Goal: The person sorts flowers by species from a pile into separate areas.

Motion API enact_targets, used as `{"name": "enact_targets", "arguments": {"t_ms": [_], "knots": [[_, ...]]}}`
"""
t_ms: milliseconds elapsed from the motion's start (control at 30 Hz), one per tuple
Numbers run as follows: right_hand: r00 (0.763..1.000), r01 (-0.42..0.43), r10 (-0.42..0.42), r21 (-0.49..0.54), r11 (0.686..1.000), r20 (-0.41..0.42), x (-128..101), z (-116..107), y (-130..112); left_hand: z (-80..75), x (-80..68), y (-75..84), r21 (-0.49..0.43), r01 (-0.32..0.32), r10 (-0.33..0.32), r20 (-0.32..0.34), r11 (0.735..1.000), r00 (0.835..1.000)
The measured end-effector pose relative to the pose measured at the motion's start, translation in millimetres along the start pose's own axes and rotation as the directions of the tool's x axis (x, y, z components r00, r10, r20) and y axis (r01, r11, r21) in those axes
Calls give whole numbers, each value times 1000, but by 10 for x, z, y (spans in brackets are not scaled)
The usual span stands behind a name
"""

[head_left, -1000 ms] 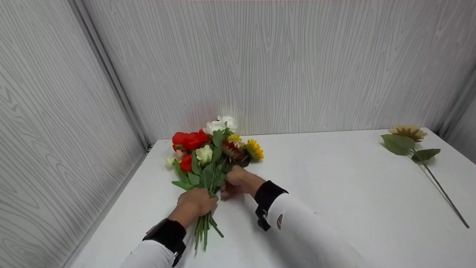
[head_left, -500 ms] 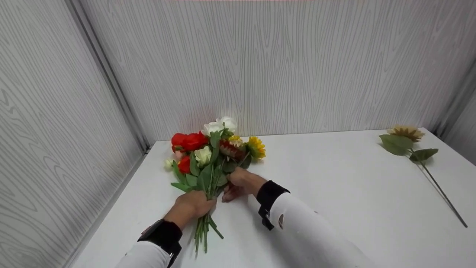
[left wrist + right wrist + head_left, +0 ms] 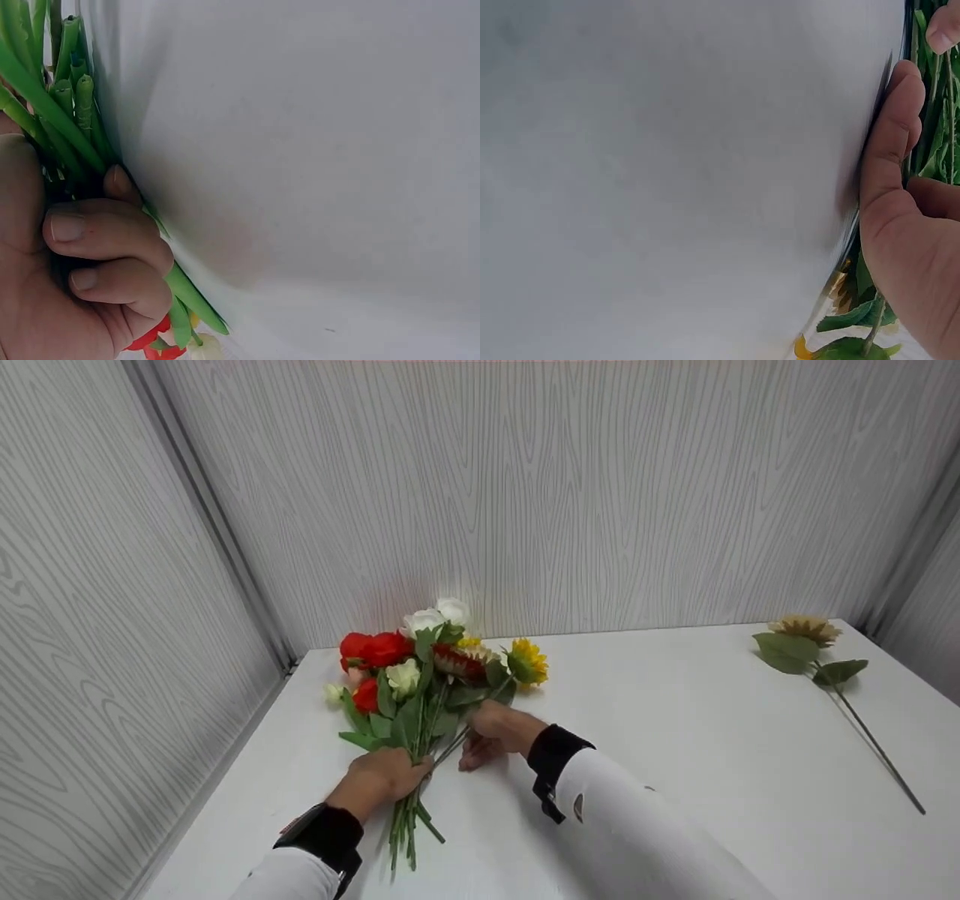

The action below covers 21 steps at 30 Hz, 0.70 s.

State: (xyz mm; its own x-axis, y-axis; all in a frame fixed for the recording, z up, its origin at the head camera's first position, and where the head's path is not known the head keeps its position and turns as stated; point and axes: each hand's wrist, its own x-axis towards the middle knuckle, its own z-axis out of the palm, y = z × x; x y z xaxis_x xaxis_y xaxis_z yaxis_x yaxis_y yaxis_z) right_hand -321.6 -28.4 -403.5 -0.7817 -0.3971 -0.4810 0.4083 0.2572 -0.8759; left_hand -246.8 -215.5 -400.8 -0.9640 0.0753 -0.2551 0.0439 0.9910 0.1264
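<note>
Yellow sunflower now swung out right of bunch, its stem angled away from other stems; camera view shifted slightly. Left hand grips bouquet stems, fingers curled tight around green bundle low on table near left wall. Right hand just beside, fingers curled on yellow sunflower's stem beneath leaves. Far right, well apart, lone faded sunflower lies flat, long stem pointing toward front edge.
</note>
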Motion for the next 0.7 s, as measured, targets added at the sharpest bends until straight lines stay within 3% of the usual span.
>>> {"name": "enact_targets", "arguments": {"t_ms": [467,700], "knots": [[998,5,-3,27,1000,-61,-76,-147,45,5,30,52,-18,11,-11,21,1000,1000],[979,27,-48,-107,994,-199,-164,-395,82,-36,10,-15,-12,13,-12,75,1000,997]]}}
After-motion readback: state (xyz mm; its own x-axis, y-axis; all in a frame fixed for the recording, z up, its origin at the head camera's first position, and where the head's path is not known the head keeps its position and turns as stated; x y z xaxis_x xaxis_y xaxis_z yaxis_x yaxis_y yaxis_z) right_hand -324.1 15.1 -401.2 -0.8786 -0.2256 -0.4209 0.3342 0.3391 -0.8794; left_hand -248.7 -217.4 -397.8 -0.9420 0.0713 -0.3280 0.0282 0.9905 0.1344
